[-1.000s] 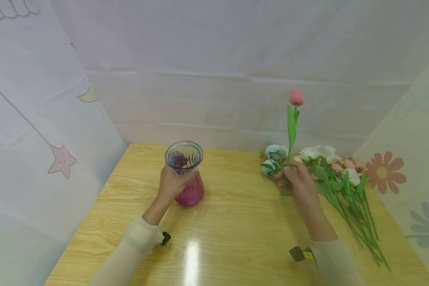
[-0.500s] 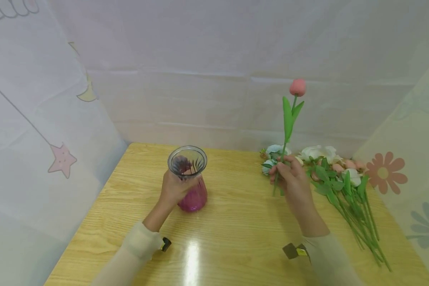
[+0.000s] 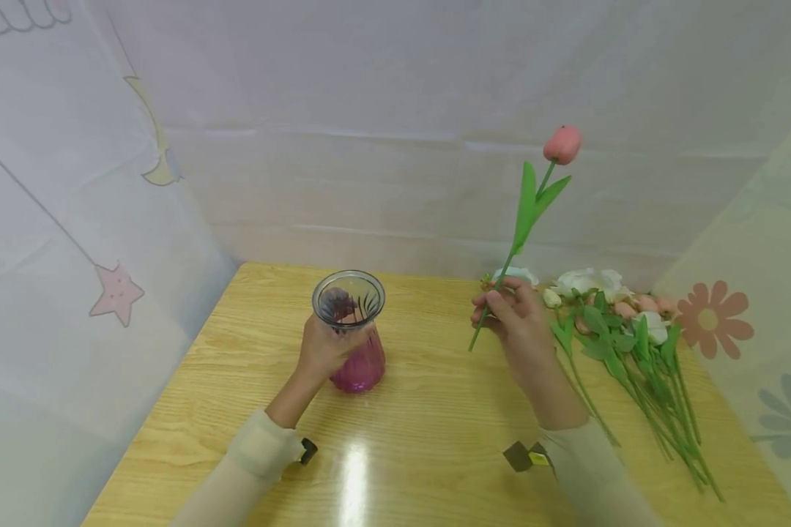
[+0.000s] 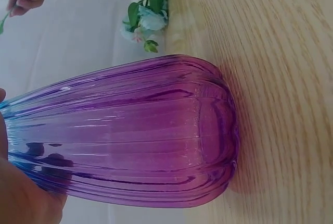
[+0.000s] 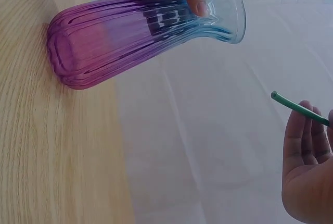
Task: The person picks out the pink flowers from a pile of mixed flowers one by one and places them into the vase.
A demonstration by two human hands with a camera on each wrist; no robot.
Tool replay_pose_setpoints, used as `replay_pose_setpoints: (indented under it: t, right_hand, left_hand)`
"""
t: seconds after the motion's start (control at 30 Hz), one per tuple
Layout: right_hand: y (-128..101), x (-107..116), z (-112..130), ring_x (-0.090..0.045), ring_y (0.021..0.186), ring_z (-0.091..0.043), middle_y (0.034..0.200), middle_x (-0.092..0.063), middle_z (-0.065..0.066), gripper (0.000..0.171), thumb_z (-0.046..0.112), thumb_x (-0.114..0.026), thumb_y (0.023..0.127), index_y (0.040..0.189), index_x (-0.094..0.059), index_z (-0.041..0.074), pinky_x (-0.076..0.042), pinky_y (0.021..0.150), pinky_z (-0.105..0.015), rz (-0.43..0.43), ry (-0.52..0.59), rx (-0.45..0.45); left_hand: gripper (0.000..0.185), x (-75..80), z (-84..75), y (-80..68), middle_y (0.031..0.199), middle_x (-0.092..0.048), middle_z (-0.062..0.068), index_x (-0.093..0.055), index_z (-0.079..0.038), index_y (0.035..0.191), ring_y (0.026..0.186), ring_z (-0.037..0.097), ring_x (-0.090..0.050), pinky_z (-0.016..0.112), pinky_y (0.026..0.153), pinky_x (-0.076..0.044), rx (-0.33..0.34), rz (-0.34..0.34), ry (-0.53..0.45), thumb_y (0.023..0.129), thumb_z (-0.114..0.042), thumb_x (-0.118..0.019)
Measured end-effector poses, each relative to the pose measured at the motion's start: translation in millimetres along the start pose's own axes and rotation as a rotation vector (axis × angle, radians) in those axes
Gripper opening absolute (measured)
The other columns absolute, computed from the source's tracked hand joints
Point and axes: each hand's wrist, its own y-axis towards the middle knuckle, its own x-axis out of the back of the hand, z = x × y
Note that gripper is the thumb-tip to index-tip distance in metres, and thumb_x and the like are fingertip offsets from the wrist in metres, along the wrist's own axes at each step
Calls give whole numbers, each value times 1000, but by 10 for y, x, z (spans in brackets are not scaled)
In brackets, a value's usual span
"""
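Note:
My left hand grips the neck of a ribbed glass vase, clear-blue at the flared rim and purple-pink below. In the left wrist view the vase body is seen close up, its base at the wooden tabletop. With thumb and fingers, my right hand pinches the lower stem of a pink tulip above the table. The tulip's head leans up and right; its bare stem end points down-left towards the vase, well apart from it. That green stem end shows clearly in the right wrist view.
White and peach flowers with long green stems lie along the table's right side. Pale blue blooms lie behind my right hand. A wooden table stands against white cloth walls at the back and sides.
My right hand has moved left with the tulip, away from the other flowers, and the tulip now leans further right. The vase has shifted slightly right and nearer in my left hand.

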Motion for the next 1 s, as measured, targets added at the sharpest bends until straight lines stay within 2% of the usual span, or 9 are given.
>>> replay_pose_setpoints:
  t: [0.13,0.23,0.27,0.47,0.7,1.0]
  right_hand:
    - [22,-85,4,-69,79,-16,95,-70,-3,13,6,-55,103,116,-53,7,-60,73,-28,6,-2,9]
    - [43,-146,0,-69,78,-16,93,-69,-3,12,6,-55,103,114,-55,11,-60,72,-28,5,-4,13]
    - [50,-168,1,-69,77,-16,92,-69,-3,13,6,-55,103,116,-54,8,-60,72,-29,4,-9,14]
    - [97,-297,14,-68,76,-16,89,-66,-3,13,7,-55,103,116,-51,6,-60,73,-29,2,1,12]
    - [160,-486,5,-66,76,-17,87,-64,-4,13,10,-57,103,114,-53,8,-60,73,-29,1,30,40]
    - [233,-747,-28,-65,75,-15,88,-63,-3,7,9,-52,105,112,-52,7,-60,73,-27,9,29,44]
  left_hand:
    - [67,-6,23,6,112,-67,23,-51,1,128,106,39,-66,54,93,-55,-5,0,4,75,-21,-85]
    - [66,-6,45,10,111,-68,21,-51,1,127,106,39,-66,55,92,-55,-14,1,8,75,-21,-84]
    - [66,-7,50,9,111,-68,21,-51,1,127,106,39,-66,55,92,-55,-17,-1,10,74,-22,-84]
    - [68,-9,50,6,111,-68,22,-51,1,127,105,41,-66,54,92,-54,1,-9,21,73,-25,-84]
    - [67,-5,51,9,109,-68,19,-51,1,127,103,36,-66,52,91,-55,-8,-7,22,73,-24,-84]
    - [68,-12,56,10,111,-67,21,-51,0,127,104,36,-66,52,91,-55,-9,-1,36,74,-24,-84]
